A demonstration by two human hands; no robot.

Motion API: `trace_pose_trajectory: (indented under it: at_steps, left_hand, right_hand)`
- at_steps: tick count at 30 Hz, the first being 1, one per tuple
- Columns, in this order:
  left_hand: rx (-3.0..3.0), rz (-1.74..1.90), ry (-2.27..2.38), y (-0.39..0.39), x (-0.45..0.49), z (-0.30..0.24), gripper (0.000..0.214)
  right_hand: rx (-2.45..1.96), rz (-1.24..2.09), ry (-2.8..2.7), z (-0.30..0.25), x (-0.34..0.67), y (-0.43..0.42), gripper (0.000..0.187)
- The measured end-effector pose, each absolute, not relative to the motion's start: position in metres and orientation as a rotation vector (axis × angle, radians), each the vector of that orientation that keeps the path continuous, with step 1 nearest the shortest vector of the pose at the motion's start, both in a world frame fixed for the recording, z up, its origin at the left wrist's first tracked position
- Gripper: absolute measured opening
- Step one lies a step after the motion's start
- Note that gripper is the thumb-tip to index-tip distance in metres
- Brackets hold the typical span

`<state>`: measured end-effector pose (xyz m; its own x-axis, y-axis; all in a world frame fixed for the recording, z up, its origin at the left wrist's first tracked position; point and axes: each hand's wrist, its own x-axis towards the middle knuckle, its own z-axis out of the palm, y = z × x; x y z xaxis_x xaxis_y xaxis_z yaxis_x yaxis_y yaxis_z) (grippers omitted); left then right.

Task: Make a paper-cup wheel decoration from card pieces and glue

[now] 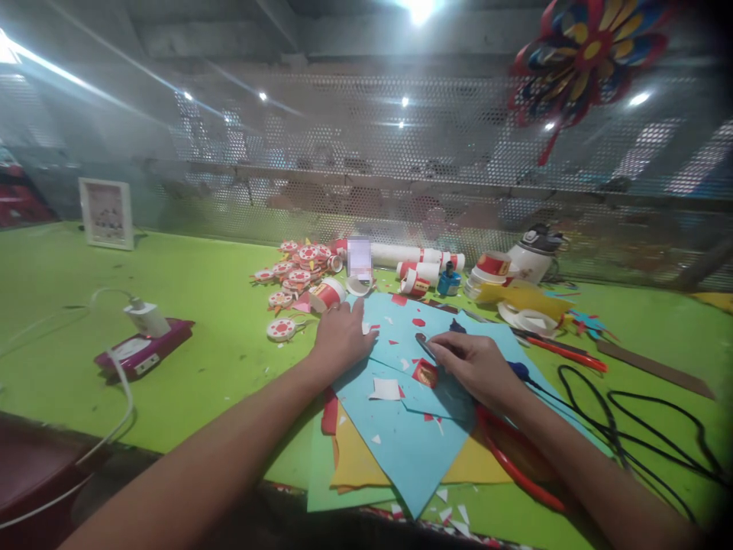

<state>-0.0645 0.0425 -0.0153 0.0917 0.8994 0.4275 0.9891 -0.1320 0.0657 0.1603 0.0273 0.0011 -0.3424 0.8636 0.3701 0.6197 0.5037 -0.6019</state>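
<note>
Green bench [229,344], perforated screen [343,153] behind. Left hand [342,336] flat, fingers together, pressing blue paper sheet [401,443]. Right hand [475,367] pinches dark slim tool [424,347], tip toward 10 o'clock. Red cutout [425,373] on the sheet, just below the tool. Paper cup [327,294] at 12 o'clock of left hand, contents unseen.

Tool [424,347] mostly hidden under right hand [478,367]; pinwheel [584,46] cropped at top.
</note>
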Motion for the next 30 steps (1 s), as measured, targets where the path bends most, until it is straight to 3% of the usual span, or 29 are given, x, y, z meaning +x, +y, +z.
trace_pose_trajectory:
  at_steps: [5,13,18,22,26,30]
  left_hand:
    - [-2.133,-0.527,-1.881,0.043,-0.064,-0.019,0.053]
    - [-2.118,-0.683,-1.93,0.043,-0.066,-0.007,0.069]
    - [-1.944,-1.384,-1.86,0.042,-0.072,0.01,0.05]
    - [-1.94,-1.663,-1.622,0.039,-0.07,0.013,0.034]
    - [-2.247,-1.663,-1.377,0.03,-0.057,0.005,0.019]
    - [-2.56,-1.389,-1.247,0.02,-0.046,-0.006,0.017]
  right_hand:
    - [-1.203,0.467,-2.075,0.001,0.162,0.028,0.023]
    - [-1.18,0.471,-2.049,0.004,0.16,0.025,0.023]
    - [-1.19,0.415,-1.936,0.011,0.163,0.025,0.022]
    - [-1.211,0.418,-1.715,0.018,0.173,0.03,0.027]
    - [-1.226,0.413,-1.571,0.023,0.183,0.037,0.03]
    - [-1.191,0.436,-1.483,0.022,0.191,0.044,0.03]
